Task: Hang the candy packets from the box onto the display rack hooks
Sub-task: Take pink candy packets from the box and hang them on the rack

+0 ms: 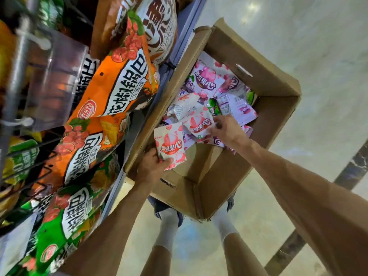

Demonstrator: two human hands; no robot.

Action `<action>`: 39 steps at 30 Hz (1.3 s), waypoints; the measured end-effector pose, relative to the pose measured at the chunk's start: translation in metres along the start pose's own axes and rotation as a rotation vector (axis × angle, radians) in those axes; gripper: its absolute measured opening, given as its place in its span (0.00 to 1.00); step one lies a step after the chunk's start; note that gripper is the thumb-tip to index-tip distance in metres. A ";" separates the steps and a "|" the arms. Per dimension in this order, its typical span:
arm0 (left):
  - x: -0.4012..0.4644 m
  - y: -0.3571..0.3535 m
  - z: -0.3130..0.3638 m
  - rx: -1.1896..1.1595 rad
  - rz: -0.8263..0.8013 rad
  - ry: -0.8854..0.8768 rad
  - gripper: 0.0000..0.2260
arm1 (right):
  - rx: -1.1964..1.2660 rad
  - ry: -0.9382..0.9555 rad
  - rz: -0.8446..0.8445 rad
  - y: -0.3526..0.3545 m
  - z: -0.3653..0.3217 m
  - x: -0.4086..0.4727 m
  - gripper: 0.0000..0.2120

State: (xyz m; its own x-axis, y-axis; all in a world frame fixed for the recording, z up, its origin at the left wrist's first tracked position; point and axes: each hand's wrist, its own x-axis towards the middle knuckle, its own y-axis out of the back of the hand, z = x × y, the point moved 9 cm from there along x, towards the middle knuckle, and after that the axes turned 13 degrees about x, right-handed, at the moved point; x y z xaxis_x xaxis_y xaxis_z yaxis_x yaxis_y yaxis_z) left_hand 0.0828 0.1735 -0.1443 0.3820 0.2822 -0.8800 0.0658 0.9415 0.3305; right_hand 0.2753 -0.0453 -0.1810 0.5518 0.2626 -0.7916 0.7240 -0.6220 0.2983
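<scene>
cardboard box [258,76] on the floor holds the loose candy packets. the left hand [153,166] pinches a pink packet [171,145] above the box's near edge; the right hand [225,130] curls its fingers onto another packet [199,124] in the pile. best to lift by the top edge, keeping the hang hole free for the rack hooks [18,121].

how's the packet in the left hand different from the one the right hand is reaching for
The held packet is lifted above the box floor, gripped at its lower end by the left hand; the reached packet lies on the pile among other packets. The held one shows its whole front; the other is partly covered by the right hand, whose fingertips are on it. Both are white with red fruit art and the same red logo.
</scene>
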 end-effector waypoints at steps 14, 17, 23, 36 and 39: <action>-0.149 0.027 0.107 -0.012 -0.140 -0.175 0.19 | 0.724 -0.147 -0.087 0.038 -0.041 -0.232 0.15; -0.209 0.049 0.138 -0.047 -0.176 -0.196 0.22 | 0.780 -0.135 -0.051 0.060 -0.072 -0.290 0.15; -0.351 0.101 0.199 -0.121 -0.216 -0.277 0.21 | 0.802 -0.026 0.002 0.107 -0.175 -0.425 0.13; -0.564 0.181 0.229 -0.132 -0.147 -0.421 0.23 | 0.755 0.173 0.156 0.133 -0.296 -0.652 0.20; -0.602 0.190 0.217 -0.172 -0.101 -0.441 0.18 | 0.692 0.245 0.144 0.127 -0.312 -0.687 0.18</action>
State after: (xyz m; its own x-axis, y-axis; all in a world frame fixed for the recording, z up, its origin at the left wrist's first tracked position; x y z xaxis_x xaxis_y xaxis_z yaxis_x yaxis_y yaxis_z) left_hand 0.0657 0.1423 0.5220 0.7382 0.1180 -0.6642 -0.0166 0.9875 0.1570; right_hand 0.1177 -0.0742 0.5669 0.7563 0.2504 -0.6044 0.2564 -0.9634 -0.0783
